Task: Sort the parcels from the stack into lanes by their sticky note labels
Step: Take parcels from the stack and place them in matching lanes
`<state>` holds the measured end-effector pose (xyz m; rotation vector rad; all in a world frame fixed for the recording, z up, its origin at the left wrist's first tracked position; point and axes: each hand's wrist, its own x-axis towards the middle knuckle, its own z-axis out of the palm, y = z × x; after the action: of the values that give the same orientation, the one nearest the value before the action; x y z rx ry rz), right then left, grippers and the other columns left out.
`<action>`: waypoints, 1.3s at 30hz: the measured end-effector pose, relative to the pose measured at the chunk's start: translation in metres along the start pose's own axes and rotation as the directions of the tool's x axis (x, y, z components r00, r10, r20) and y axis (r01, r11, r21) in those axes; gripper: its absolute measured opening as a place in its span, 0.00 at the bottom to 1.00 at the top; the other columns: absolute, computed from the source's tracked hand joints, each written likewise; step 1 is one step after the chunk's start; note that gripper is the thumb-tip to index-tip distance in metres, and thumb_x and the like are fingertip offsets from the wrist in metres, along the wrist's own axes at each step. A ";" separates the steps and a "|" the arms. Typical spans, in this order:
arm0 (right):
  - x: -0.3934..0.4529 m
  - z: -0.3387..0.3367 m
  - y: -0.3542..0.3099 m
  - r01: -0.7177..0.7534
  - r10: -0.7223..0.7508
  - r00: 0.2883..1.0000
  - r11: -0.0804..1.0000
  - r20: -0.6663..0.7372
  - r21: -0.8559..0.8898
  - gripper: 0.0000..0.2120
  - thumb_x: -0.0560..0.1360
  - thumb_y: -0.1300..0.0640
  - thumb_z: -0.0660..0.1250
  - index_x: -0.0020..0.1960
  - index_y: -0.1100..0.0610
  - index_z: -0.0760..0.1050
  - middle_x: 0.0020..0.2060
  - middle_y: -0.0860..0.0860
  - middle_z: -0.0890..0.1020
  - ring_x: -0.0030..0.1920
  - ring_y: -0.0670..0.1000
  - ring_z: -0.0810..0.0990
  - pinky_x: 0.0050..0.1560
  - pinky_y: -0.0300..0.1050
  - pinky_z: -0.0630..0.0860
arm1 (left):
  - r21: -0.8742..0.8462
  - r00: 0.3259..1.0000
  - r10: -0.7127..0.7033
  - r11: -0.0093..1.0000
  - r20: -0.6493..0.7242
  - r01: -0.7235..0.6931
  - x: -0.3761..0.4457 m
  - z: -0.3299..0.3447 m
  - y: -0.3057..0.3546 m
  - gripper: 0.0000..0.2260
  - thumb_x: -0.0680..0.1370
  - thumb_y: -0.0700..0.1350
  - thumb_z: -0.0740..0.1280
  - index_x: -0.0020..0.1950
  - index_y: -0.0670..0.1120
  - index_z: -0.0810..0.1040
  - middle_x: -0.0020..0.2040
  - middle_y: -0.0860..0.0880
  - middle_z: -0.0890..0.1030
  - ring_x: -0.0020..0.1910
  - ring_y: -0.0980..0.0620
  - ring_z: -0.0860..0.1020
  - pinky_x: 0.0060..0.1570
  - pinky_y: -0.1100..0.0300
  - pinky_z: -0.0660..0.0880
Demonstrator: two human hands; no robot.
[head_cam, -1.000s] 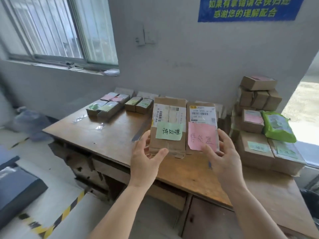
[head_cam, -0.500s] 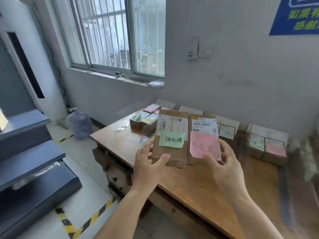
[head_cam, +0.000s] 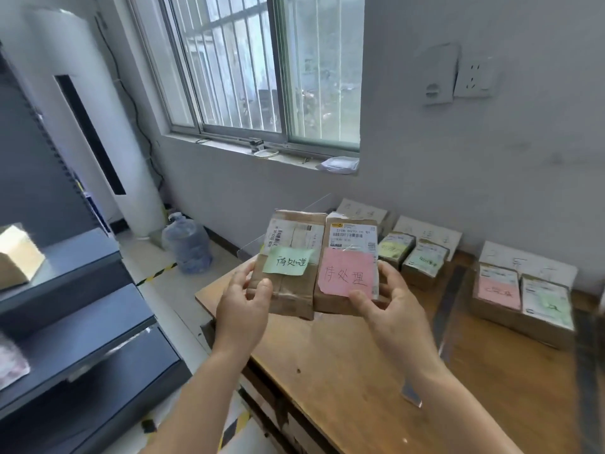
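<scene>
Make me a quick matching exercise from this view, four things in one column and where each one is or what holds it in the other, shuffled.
Things:
1. parcel with green note
2. parcel with pink note
3. water jug
4. wall socket

Places:
A. on the floor below the window
B. held by the right hand
C. on the wall above the desk
D. held by the left hand

Pairs: 1-D, 2-B, 3-A, 4-C

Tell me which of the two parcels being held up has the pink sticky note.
The parcel in the right hand, parcel with the pink note; the left hand grips the green-note parcel.
</scene>
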<state>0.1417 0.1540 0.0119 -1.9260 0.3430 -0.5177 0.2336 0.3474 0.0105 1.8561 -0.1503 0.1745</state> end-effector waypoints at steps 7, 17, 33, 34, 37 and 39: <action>0.041 0.087 0.004 -0.046 0.065 0.989 0.989 0.129 -0.144 0.28 0.77 0.51 0.65 0.74 0.51 0.60 0.62 0.49 0.74 0.60 0.47 0.73 0.59 0.44 0.74 | 0.134 0.990 -0.134 0.981 -0.034 0.138 0.069 -0.036 -0.054 0.17 0.79 0.47 0.63 0.68 0.53 0.72 0.53 0.53 0.80 0.51 0.54 0.79 0.47 0.55 0.78; 0.057 0.170 0.032 -0.264 0.320 0.938 0.907 0.130 -0.329 0.24 0.78 0.52 0.62 0.72 0.56 0.61 0.60 0.54 0.71 0.58 0.53 0.73 0.59 0.46 0.71 | 0.339 0.961 -0.219 0.929 0.170 0.152 0.145 -0.039 -0.124 0.17 0.79 0.44 0.62 0.67 0.53 0.73 0.46 0.63 0.75 0.39 0.65 0.73 0.33 0.68 0.68; 0.058 0.263 0.035 -0.414 0.480 0.872 0.618 -0.096 -0.669 0.29 0.76 0.65 0.57 0.74 0.60 0.50 0.73 0.55 0.53 0.66 0.58 0.64 0.63 0.45 0.66 | 0.403 0.704 -0.132 0.884 0.698 -0.235 0.214 -0.020 -0.204 0.33 0.76 0.46 0.70 0.76 0.58 0.56 0.76 0.52 0.53 0.73 0.50 0.57 0.68 0.57 0.59; 0.060 0.266 0.034 -0.364 0.444 0.892 0.583 -0.090 -0.726 0.30 0.75 0.66 0.58 0.74 0.59 0.50 0.73 0.54 0.51 0.68 0.57 0.60 0.65 0.45 0.64 | 0.435 0.703 -0.089 0.838 0.706 -0.331 0.216 -0.018 -0.205 0.32 0.76 0.46 0.70 0.75 0.58 0.58 0.77 0.52 0.51 0.74 0.48 0.56 0.69 0.55 0.58; 0.068 0.273 0.035 -0.233 0.380 0.924 0.466 -0.045 -0.854 0.27 0.77 0.65 0.56 0.74 0.59 0.54 0.72 0.53 0.57 0.73 0.58 0.51 0.71 0.47 0.56 | 0.513 0.644 0.047 0.562 0.764 -0.649 0.220 -0.014 -0.201 0.26 0.77 0.48 0.67 0.72 0.57 0.63 0.78 0.50 0.49 0.75 0.46 0.49 0.70 0.52 0.57; 0.074 0.277 0.039 -0.195 0.378 0.926 0.436 -0.017 -0.879 0.26 0.78 0.64 0.55 0.75 0.58 0.53 0.73 0.53 0.57 0.74 0.56 0.50 0.73 0.49 0.53 | 0.473 0.572 0.086 0.469 0.816 -0.746 0.222 -0.012 -0.199 0.23 0.77 0.46 0.65 0.71 0.54 0.64 0.78 0.49 0.51 0.76 0.48 0.46 0.70 0.51 0.56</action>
<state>0.3443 0.3242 -0.1040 -2.7995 0.9481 0.1588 0.4886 0.4123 -0.1293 2.6799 -1.3776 -0.1623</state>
